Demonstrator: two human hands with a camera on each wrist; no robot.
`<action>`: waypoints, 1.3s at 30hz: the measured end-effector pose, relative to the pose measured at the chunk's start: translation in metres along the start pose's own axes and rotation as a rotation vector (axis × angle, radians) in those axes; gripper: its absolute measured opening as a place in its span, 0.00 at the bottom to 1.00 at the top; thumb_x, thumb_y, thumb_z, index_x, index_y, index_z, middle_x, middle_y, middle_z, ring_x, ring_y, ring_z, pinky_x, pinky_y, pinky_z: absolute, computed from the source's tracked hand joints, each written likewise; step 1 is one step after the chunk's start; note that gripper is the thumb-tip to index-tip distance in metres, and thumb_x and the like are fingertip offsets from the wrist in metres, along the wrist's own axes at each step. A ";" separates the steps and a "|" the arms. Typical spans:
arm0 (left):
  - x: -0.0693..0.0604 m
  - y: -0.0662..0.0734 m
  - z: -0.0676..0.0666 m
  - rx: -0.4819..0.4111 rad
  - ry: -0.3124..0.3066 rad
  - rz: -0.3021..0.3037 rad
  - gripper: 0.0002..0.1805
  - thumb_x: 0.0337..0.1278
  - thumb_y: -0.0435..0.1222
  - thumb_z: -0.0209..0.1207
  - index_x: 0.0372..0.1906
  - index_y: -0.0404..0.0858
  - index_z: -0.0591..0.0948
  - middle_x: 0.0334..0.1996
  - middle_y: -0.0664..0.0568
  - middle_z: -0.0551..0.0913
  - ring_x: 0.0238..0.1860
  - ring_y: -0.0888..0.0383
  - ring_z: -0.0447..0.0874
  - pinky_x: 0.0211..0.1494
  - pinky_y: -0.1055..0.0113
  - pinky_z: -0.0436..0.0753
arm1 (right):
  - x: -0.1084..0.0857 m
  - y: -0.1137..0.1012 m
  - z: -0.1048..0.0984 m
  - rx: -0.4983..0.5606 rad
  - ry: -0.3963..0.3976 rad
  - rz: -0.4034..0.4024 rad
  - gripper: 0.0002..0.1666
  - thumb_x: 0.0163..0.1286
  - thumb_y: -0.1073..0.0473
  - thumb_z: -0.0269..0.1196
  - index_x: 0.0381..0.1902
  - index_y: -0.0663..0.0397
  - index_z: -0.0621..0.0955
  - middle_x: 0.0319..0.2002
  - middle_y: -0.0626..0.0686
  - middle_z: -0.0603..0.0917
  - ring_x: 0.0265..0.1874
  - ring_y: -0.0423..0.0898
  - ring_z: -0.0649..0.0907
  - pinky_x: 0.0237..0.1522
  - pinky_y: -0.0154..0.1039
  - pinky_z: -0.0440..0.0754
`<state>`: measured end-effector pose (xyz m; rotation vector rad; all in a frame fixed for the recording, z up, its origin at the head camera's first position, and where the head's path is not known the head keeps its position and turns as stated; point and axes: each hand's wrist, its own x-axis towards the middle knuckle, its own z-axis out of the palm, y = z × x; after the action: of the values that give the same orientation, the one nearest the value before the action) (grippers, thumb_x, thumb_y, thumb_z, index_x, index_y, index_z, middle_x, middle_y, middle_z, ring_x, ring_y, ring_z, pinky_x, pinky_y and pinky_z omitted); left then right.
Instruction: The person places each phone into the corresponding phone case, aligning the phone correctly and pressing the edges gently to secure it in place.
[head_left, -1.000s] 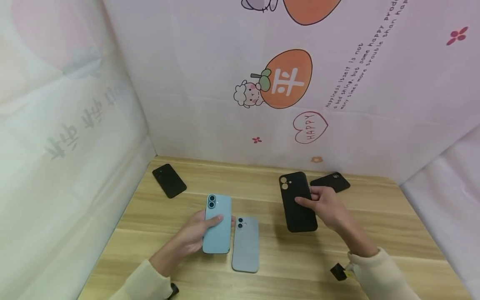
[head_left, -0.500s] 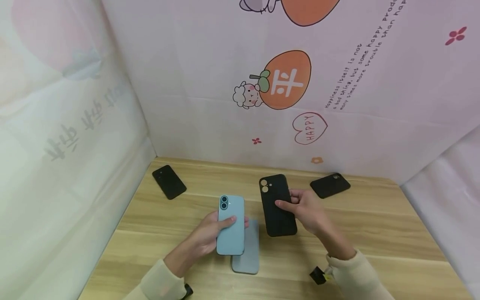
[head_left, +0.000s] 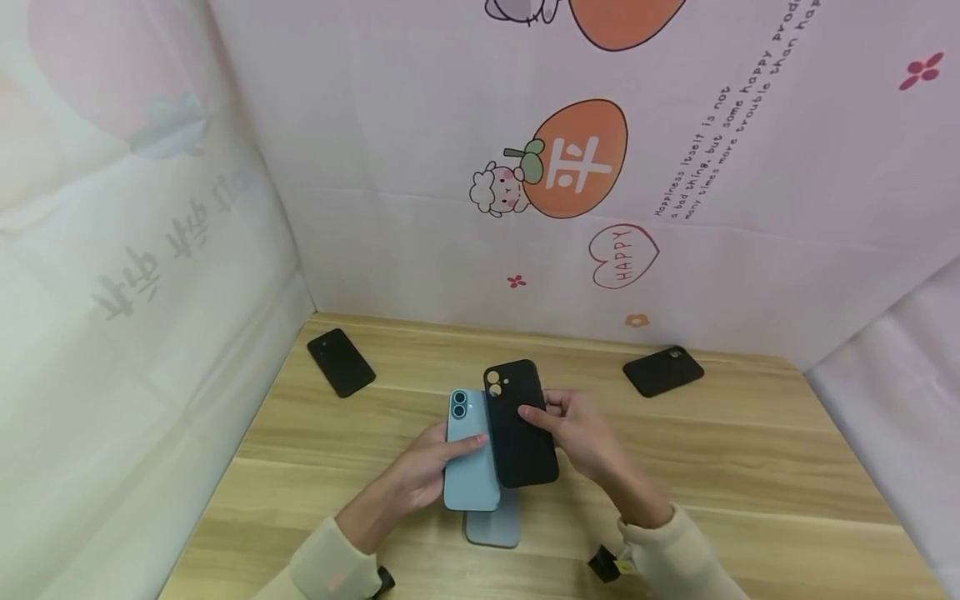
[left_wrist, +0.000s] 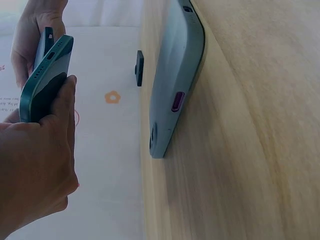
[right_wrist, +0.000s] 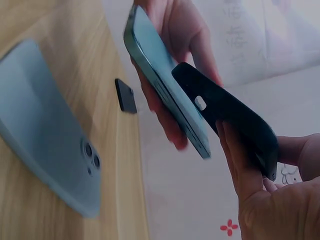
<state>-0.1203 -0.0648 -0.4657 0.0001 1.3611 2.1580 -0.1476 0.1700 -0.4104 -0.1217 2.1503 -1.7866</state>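
Note:
My left hand grips a light blue phone, back side up, thumb across it; two camera lenses show at its upper left. In my right hand is a black phone case with lens cutouts, thumb on its outer back and fingers beneath. The case overlaps the phone's right edge in the head view. In the right wrist view the case is tilted beside the phone, not around it. Under both, a second, greyish-blue phone lies on the table, partly hidden.
A black phone or case lies at the table's back left. Another black case with a camera cutout lies at the back right. A printed cloth hangs behind the wooden table.
My right hand has carried the black case left and slightly down, to the phone. My left hand has moved the light blue phone right, over the phone on the table.

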 end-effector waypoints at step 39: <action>0.003 -0.002 0.001 -0.111 -0.127 0.009 0.28 0.81 0.34 0.55 0.76 0.31 0.63 0.61 0.43 0.84 0.63 0.50 0.84 0.66 0.50 0.84 | -0.011 0.010 0.039 0.033 -0.080 -0.001 0.22 0.82 0.57 0.60 0.56 0.75 0.82 0.43 0.64 0.91 0.39 0.52 0.93 0.40 0.42 0.92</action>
<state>-0.1215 -0.0622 -0.4676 0.0984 1.1714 2.1988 -0.1232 0.1383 -0.4236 -0.1838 2.0648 -1.7858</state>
